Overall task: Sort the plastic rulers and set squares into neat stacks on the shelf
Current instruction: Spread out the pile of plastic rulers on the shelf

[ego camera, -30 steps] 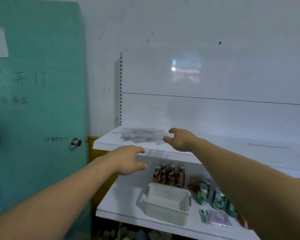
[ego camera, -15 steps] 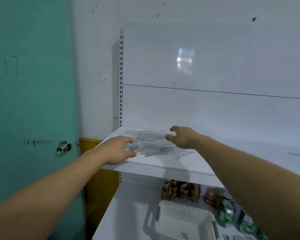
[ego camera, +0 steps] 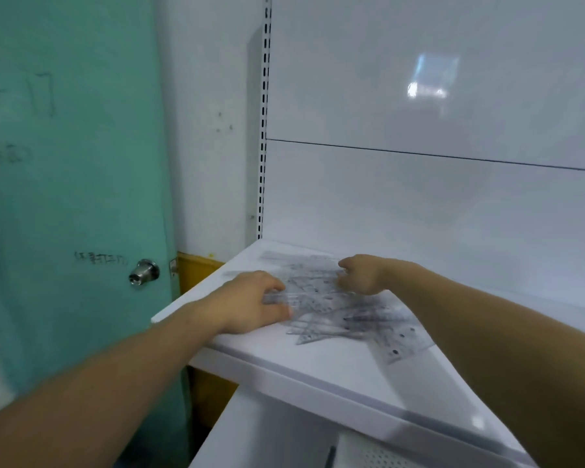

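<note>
A loose pile of clear plastic rulers and set squares (ego camera: 331, 309) lies jumbled on the left part of the white upper shelf (ego camera: 335, 369). My left hand (ego camera: 250, 304) is at the pile's left edge, and its fingers and thumb curl round the ends of a few rulers. At the far side of the pile, my right hand (ego camera: 363, 273) has its fingers bent down onto the plastic. Its fingertips are hidden behind the hand. One long ruler (ego camera: 402, 346) sticks out of the pile toward the right front.
A teal door (ego camera: 71, 184) with a metal knob (ego camera: 145, 271) stands just left of the shelf. The shelf's white back panel (ego camera: 419, 184) and a slotted upright (ego camera: 263, 130) rise behind the pile. The corner of a white basket (ego camera: 379, 459) shows on the lower shelf.
I have come closer and look further down onto the upper shelf. Both hands went from hovering in front of the shelf to touching the pile, left hand at its left edge.
</note>
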